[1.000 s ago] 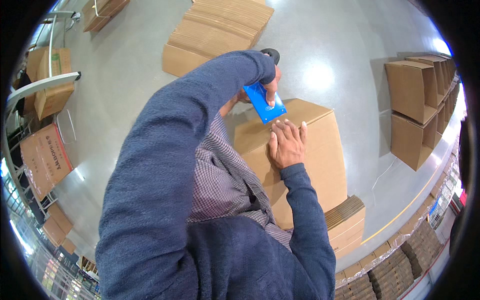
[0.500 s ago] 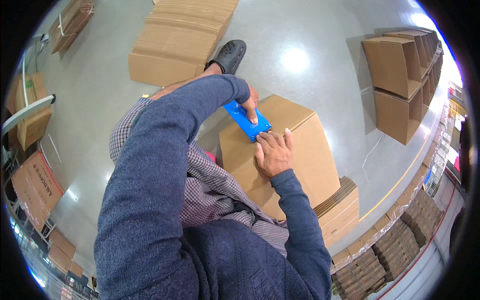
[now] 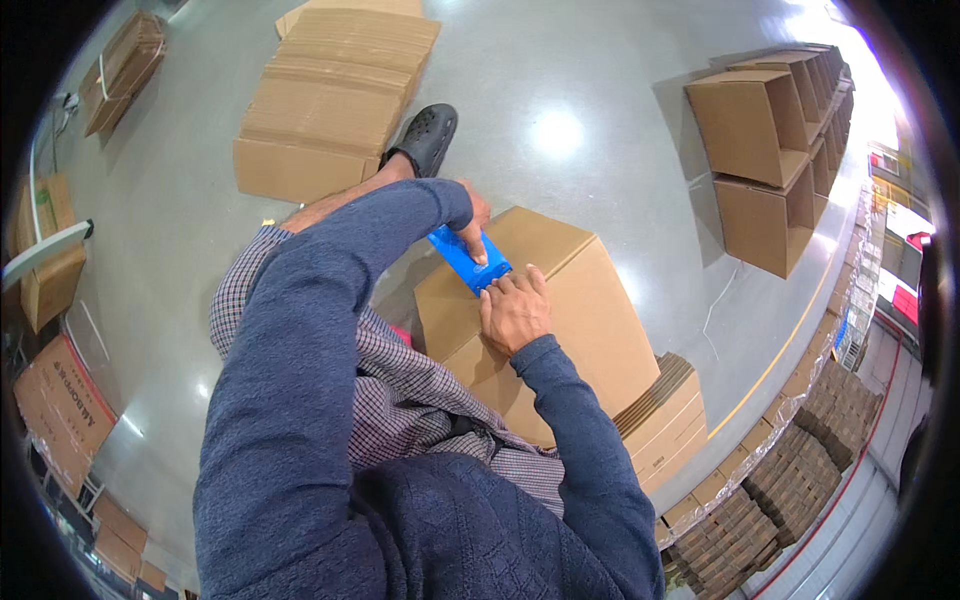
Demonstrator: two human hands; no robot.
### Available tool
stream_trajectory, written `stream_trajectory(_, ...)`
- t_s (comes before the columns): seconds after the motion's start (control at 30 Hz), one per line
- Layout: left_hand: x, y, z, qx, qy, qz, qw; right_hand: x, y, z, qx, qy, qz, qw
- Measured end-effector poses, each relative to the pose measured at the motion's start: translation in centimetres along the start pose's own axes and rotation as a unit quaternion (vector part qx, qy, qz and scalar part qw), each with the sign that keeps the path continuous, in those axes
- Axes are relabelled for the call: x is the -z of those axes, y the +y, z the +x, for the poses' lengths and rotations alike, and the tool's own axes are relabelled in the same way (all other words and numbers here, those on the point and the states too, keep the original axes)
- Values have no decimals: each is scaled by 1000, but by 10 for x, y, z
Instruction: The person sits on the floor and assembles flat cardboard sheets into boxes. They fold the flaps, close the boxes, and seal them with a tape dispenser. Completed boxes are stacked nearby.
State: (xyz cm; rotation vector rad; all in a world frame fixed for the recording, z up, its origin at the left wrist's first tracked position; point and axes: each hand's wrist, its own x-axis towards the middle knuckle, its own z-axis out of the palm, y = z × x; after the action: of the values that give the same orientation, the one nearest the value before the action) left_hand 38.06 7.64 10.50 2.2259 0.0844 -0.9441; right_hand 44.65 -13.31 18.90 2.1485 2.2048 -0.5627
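Observation:
A blue tape dispenser (image 3: 462,262) lies against the top of a brown cardboard box (image 3: 590,325) between my legs. My left hand (image 3: 476,222) grips it from above, its index finger stretched down along the blue side. Right beside the dispenser's lower end, my right hand (image 3: 517,308) rests on the box, palm down with the fingers partly spread. Its fingertips touch or nearly touch the dispenser's end. Any tape under the fingers is hidden.
Flat folded cardboard (image 3: 325,95) is stacked on the floor beyond my shoe (image 3: 428,138). More flat cartons (image 3: 670,420) lean just right of the box. Opened boxes (image 3: 745,130) are stacked at the far right. Wrapped bundles (image 3: 815,465) line the lower right wall.
The whole view has shifted slightly, so the surroundings sit further left. Both hands and the tape dispenser keep nearly the same place on the box.

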Motion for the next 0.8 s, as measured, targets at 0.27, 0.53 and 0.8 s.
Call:
stream_trajectory(0.27,-48,46,-8,19,140,435,889,-2,-1,4,-1,26,-21,999)
stream_trajectory(0.53,-56,23,-49,365,318,-109,869,0,-20,20,-56,-105,24,993)
stream_trajectory(0.8,-22,151,-72,87,536,-45,839,-50,3,-155,-308,512,144,789)
